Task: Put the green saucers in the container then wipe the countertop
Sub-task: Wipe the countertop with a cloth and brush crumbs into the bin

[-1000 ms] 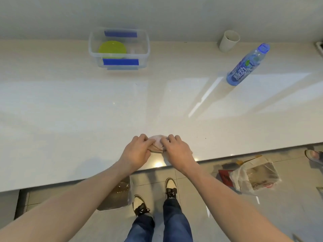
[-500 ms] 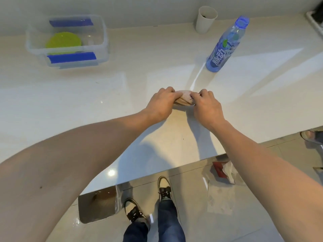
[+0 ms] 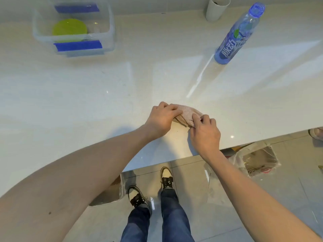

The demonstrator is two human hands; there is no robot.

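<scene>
A green saucer [image 3: 69,29] lies inside the clear plastic container [image 3: 110,34] with blue clips at the far left of the pale countertop [image 3: 87,88]. A folded pinkish cloth [image 3: 187,113] lies on the countertop near its front edge. My left hand [image 3: 161,118] grips the cloth's left end, and my right hand [image 3: 205,132] pinches its right end. Both hands rest on the counter surface, and much of the cloth is hidden under the fingers.
A blue drink bottle [image 3: 236,37] stands at the far right, with a white paper cup [image 3: 215,8] behind it by the wall. Below the counter edge are tiled floor, my shoes [image 3: 166,179] and plastic bags [image 3: 258,158].
Both hands moved the cloth away from the front edge toward the bottle, then back nearer the edge. More of the cloth now shows between the hands.
</scene>
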